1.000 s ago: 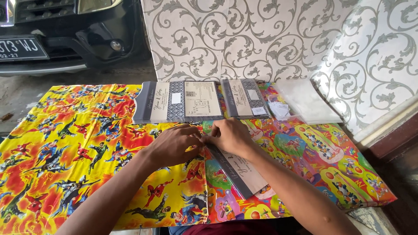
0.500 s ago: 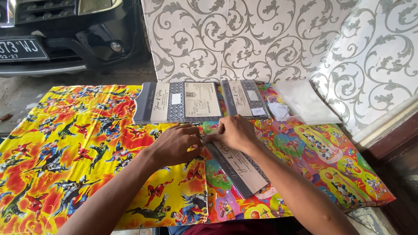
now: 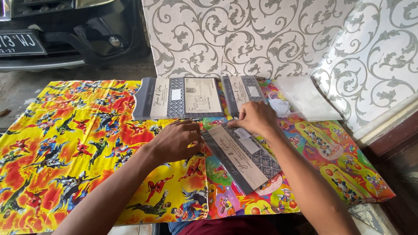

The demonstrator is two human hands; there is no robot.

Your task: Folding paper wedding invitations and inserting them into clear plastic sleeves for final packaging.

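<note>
A long grey and cream card (image 3: pixel 244 156) lies slantwise on the bright cartoon-print cloth (image 3: pixel 65 148) in front of me. My left hand (image 3: pixel 176 139) rests on the card's left end, fingers curled, holding it down. My right hand (image 3: pixel 254 118) pinches a small white label (image 3: pixel 241 132) at the card's upper edge. Behind the hands lie a stack of the same cards (image 3: pixel 178 98) and a second stack (image 3: pixel 241 92) to its right.
A pile of clear plastic sleeves (image 3: pixel 307 98) sits at the back right. Patterned white wallpaper (image 3: pixel 261 35) rises behind the cloth. A dark car bumper (image 3: pixel 65 39) stands at the far left.
The card has slid a little toward me and shows more of its length. My right hand has shifted right along its top edge. My left hand stays on the left end.
</note>
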